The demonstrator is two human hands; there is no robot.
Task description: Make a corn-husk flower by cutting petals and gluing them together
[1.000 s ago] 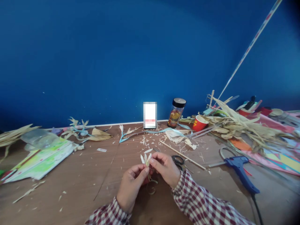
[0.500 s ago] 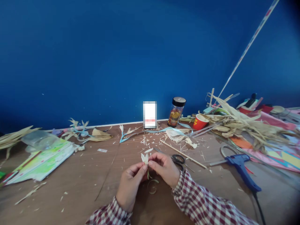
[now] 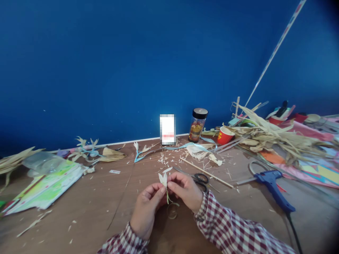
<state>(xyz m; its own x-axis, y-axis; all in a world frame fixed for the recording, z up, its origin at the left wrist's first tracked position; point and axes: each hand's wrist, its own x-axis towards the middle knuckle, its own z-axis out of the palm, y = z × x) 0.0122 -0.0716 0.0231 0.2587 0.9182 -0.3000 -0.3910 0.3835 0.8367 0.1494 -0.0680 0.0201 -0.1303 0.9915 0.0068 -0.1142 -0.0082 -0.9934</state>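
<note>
Near the front middle of the table, a small flower of pale corn-husk petals stands upright between my two hands. My left hand pinches its base between thumb and fingers. From the other side, my right hand has thumb and forefinger closed on the flower's base. A thin green strip hangs below the petals and ends in a loose curl. Just beyond my right hand lie black-handled scissors, their blades partly behind the fingers.
A blue glue gun with its cord lies at right, before a heap of dry husks. Behind stand a lidded jar and a red paper cup. A thin stick and scraps litter the middle; a painted sheet lies left.
The view has shifted slightly, so the background things sit a little further left. Both hands keep their pinch on the flower, which shows slightly more of its petals and strip.
</note>
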